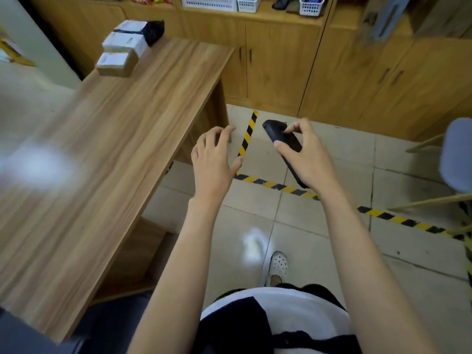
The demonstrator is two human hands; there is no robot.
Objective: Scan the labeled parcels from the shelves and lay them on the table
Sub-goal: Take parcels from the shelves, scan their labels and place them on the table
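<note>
My right hand grips a black handheld scanner over the tiled floor, thumb on its upper face. My left hand hangs empty beside the table's right edge, fingers loosely spread. On the wooden table at the far left end lie three labeled parcels in a row: a brown box, a white one, another white one, and a black wrapped parcel beside them.
Wooden cabinets with a shelf holding white baskets stand ahead. Yellow-black tape marks the floor. A chair with a pale blue seat stands at the right. My foot in a white shoe is below.
</note>
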